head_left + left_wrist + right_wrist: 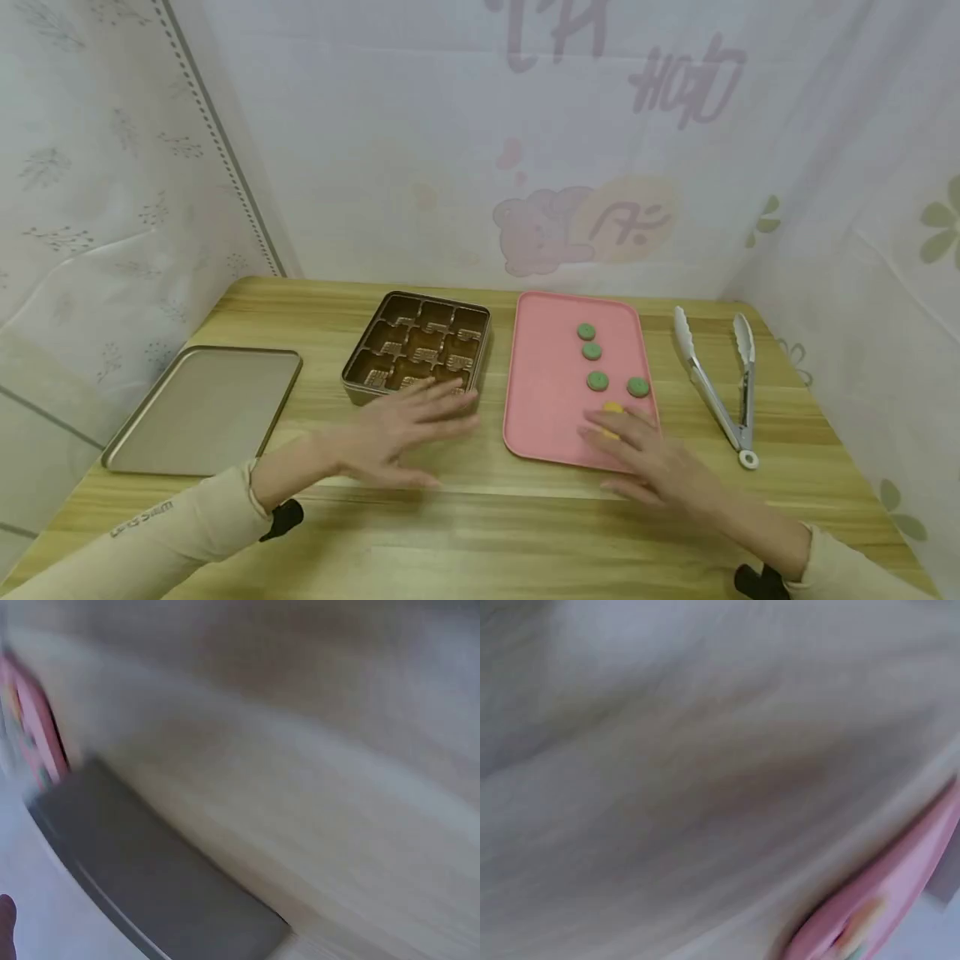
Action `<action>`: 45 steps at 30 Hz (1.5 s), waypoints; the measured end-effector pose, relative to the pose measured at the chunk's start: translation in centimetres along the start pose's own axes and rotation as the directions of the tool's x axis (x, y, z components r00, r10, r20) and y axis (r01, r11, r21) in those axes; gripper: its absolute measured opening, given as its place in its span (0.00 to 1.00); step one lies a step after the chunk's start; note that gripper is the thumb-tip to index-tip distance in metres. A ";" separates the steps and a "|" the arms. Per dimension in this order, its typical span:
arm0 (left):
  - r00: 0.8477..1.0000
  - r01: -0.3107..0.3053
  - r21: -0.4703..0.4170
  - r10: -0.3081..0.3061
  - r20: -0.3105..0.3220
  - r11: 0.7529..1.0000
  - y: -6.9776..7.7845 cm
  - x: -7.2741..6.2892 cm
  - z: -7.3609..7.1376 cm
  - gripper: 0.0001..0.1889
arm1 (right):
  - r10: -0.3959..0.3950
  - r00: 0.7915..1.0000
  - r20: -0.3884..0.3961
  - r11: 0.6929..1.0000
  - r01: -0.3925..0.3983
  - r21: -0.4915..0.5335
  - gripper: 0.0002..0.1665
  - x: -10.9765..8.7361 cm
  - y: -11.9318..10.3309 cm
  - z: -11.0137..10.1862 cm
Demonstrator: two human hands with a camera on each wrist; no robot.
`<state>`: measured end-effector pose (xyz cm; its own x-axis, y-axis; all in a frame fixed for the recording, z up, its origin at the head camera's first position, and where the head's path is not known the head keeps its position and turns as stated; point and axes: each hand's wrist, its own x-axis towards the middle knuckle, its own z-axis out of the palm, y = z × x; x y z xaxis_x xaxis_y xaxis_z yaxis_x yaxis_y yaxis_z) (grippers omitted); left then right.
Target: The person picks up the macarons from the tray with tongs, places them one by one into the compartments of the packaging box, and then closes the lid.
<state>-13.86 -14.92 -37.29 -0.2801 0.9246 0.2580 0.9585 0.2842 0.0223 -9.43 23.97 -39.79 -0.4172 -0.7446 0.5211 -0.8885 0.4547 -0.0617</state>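
In the head view my left hand (405,429) is spread, palm down, just in front of a metal tin (367,396) with a brown divided insert (426,346); its fingers overlap the tin's near edge. Whether they touch it I cannot tell. My right hand (660,467) hovers with extended fingers over the near right corner of a pink tray (543,400). Several round green cookie-like pieces (597,381) lie on that tray. Something yellow (612,408) shows beneath the right fingers, partly hidden. Neither hand visibly holds anything. In the left wrist view the tin's side (157,862) appears blurred.
A flat metal lid or shallow tray (206,408) lies at the left of the wooden table (450,542). Spread metal tongs (716,400) rest to the right of the pink tray. Patterned white cloth (390,167) hangs behind and at both sides.
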 end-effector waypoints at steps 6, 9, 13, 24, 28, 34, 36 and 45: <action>0.883 0.444 -0.263 -0.468 -0.035 0.857 -5.5 -1.9 -0.9 0.38 | 0.374 0.893 -0.249 0.926 -0.376 0.042 0.31 -3.2 4.4 -2.3; 0.794 0.560 -0.370 -0.608 -0.017 0.742 -7.8 -3.0 -0.6 0.37 | 0.562 0.781 -0.274 0.819 -0.572 0.050 0.28 -5.1 6.2 -3.6; 0.714 0.619 -0.451 -0.700 -0.019 0.644 -10.0 -3.9 0.3 0.35 | 0.795 0.584 -0.161 0.596 -0.802 0.035 0.36 -7.1 7.9 -5.0; 0.582 0.689 -0.526 -0.813 -0.009 0.498 -11.5 -4.1 1.6 0.31 | 0.946 0.316 0.069 0.323 -0.936 -0.142 0.43 -9.4 11.1 -4.1; 0.554 0.702 -0.516 -0.832 -0.036 0.490 -11.3 -4.1 2.3 0.29 | 0.966 0.217 0.142 0.237 -0.961 -0.143 0.59 -8.8 11.6 -3.9; 0.527 0.683 -0.562 -0.848 -0.062 0.466 -11.1 -4.1 3.1 0.25 | 0.965 0.204 0.161 0.226 -0.965 -0.132 0.60 -8.5 11.7 -4.0; 0.514 0.679 -0.583 -0.856 -0.054 0.445 -11.0 -4.1 3.1 0.25 | 0.960 0.225 0.166 0.245 -0.963 -0.111 0.58 -8.6 11.8 -4.0; 0.481 0.677 -0.615 -0.875 -0.047 0.405 -11.2 -4.1 3.2 0.24 | 0.934 0.344 0.092 0.339 -0.939 0.063 0.34 -9.2 11.6 -4.3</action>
<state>-23.62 -21.13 -41.69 -0.9714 0.1843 0.1500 0.2310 0.5848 0.7776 -15.10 38.22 -41.67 -0.9914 0.1238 0.0431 0.0781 0.8221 -0.5640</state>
